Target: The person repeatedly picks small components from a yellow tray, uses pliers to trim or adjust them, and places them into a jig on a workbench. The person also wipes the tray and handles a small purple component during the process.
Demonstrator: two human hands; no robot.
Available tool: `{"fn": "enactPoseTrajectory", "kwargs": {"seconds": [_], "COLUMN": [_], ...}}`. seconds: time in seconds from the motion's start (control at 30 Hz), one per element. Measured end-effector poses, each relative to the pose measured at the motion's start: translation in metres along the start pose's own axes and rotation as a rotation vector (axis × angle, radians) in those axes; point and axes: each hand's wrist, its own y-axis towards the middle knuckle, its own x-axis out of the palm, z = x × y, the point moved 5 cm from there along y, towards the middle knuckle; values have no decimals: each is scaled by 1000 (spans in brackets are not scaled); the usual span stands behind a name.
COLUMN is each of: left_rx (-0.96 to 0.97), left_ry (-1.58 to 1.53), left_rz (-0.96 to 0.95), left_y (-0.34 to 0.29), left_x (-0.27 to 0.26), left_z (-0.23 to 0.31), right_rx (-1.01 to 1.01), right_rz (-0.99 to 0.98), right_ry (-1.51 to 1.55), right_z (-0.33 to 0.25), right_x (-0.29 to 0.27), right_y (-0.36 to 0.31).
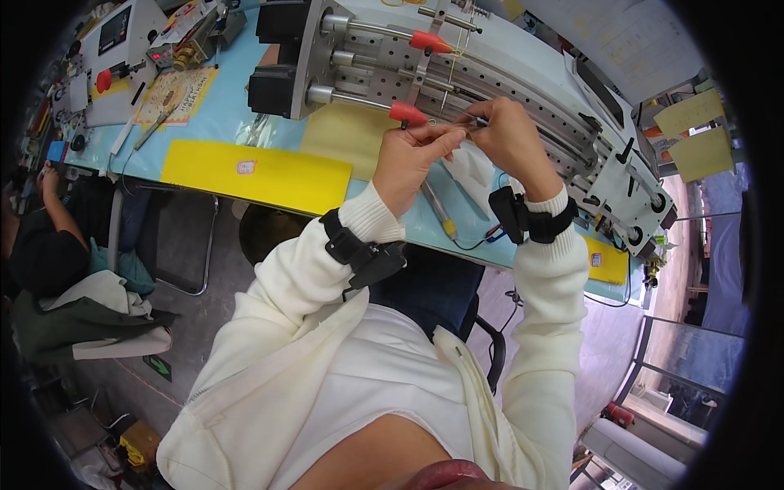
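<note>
Light-blue covering runs the length of the table (220, 114), with yellow sheets (253, 173) laid along its near edge and a long metal machine (490, 90) of perforated rails and rods standing across the middle. Two of those rods end in red sleeves (407, 113), and both my hands are raised just beside the lower one. My left hand (411, 159) has thumb and forefinger pressed together on a fine wire (447, 125), and my right hand (510, 139) pinches what looks like the same wire from the other side, fingertips almost touching. That strand is very thin and hard to follow; I cannot tell where its ends go. I judge it to be nearly weightless, springy rather than stiff, quick to kink and ready to slip out from between bare fingers, so the grip belongs close to the working end, with fingertip pads and gentle pressure only. Under my hands lies a small white cloth (476, 170), and a pen-like tool with a yellow tip (439, 211) rests on the table beside it. Black bands (523, 216) wrap both my wrists. Off to my left another person (41, 237) sits at the same table.
</note>
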Motion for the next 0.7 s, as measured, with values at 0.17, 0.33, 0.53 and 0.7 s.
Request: {"fn": "enactPoseTrajectory", "kwargs": {"seconds": [0.17,0.33,0.53,0.7], "left_rx": [11,239,670,743], "left_ry": [315,662,1078,1049], "left_rz": [103,281,283,222], "left_y": [-20,-25,-30,-17], "left_x": [-40,-59,-25,-14], "left_z": [17,60,80,90], "right_rx": [75,35,25,72], "right_rz": [358,366,353,325], "right_ry": [289,370,471,544], "right_z": [3,-14,-31,-40], "right_x": [-24,-35,-39,-41], "right_y": [-44,-82,-105,-122]}}
